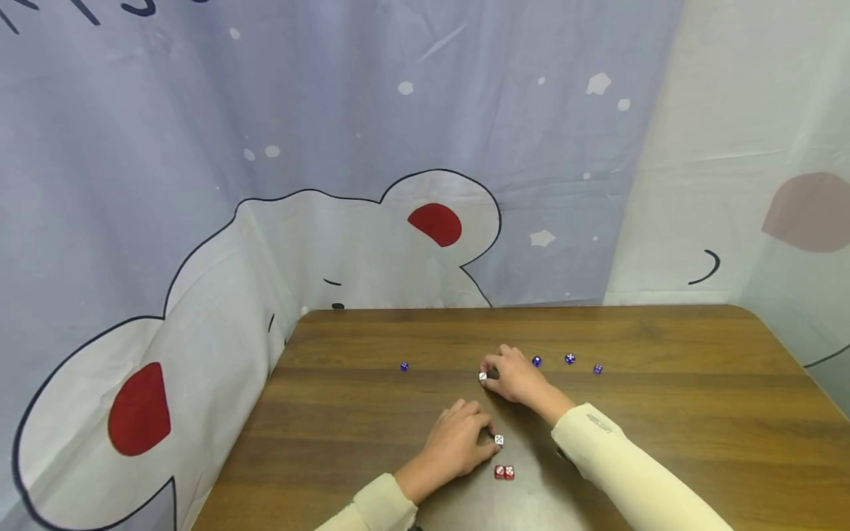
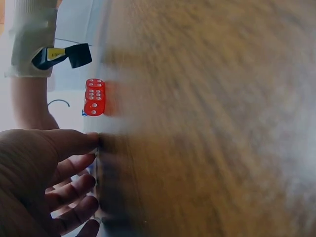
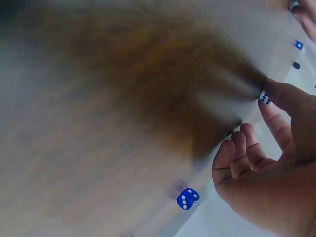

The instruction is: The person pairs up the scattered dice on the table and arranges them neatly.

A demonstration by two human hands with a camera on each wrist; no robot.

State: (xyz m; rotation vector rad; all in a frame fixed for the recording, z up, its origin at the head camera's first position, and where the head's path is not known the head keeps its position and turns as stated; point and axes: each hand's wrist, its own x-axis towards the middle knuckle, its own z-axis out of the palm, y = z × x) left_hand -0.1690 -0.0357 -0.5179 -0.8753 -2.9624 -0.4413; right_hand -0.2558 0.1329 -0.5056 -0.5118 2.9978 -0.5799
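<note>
My left hand (image 1: pixel 454 440) pinches a white die (image 1: pixel 499 439) between thumb and index finger on the table. That die is hidden behind the thumb in the left wrist view. Further back, my right hand (image 1: pixel 520 376) holds another white die (image 1: pixel 482 376) by thumb and index fingertips; in the right wrist view the dark-dotted white die (image 3: pixel 265 98) shows between them. Two red dice (image 1: pixel 508 472) sit side by side just in front of the left hand. A blue die (image 1: pixel 536 361) lies right beside the right hand.
On the wooden table (image 1: pixel 332 435), a blue die (image 1: pixel 404 366) lies to the left at the back. More blue dice, one (image 1: pixel 569 358) and another (image 1: pixel 598 369), lie right of the right hand. A printed curtain (image 1: pixel 332 110) hangs behind the table's back edge.
</note>
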